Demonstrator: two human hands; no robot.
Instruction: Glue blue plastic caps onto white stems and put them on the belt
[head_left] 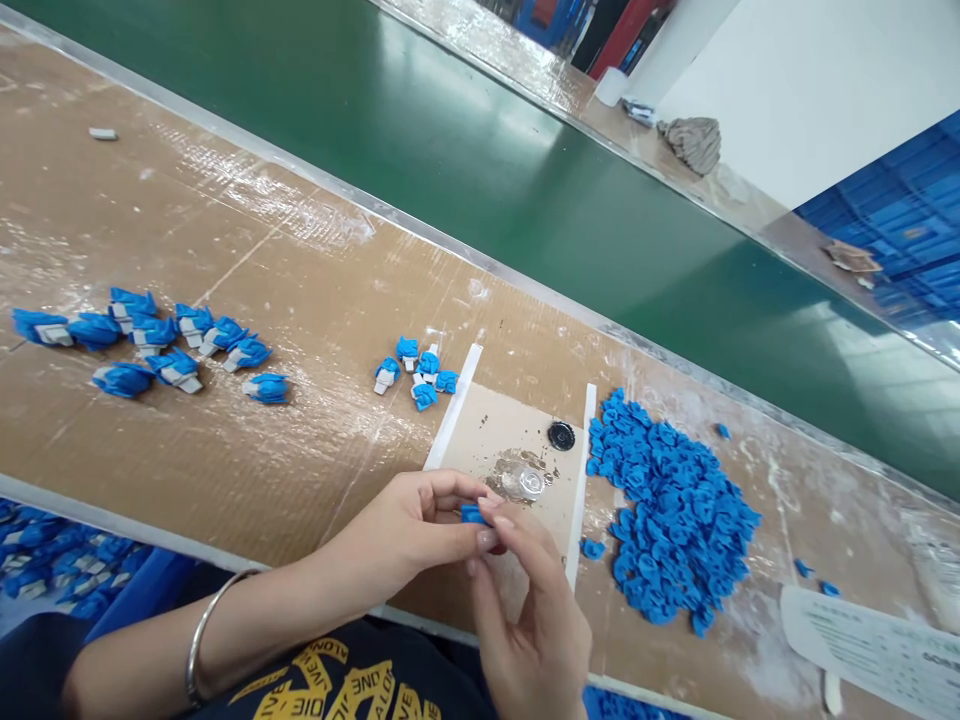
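Note:
A small blue plastic piece (472, 514) is pinched between the thumb and fingers of my left hand (420, 525), mostly covered by them. My right hand (534, 610) closes on the same piece from the right, its fingertips meeting those of the left. Beneath them lies a beige board (517, 410) edged with white strips. On it are a clear round dish (529, 484) in a wet patch and a black round cap (561, 435). Right of the board is a heap of loose blue pieces (675, 510). Several small blue-and-white parts (424, 377) sit just left of it.
Larger blue-and-white assemblies (154, 335) are spread on the cardboard-covered table (322, 290) at left. A green conveyor belt (450, 150) runs behind. A blue bin (135, 590) of parts stands at lower left. A white printed packet (870, 640) lies at right.

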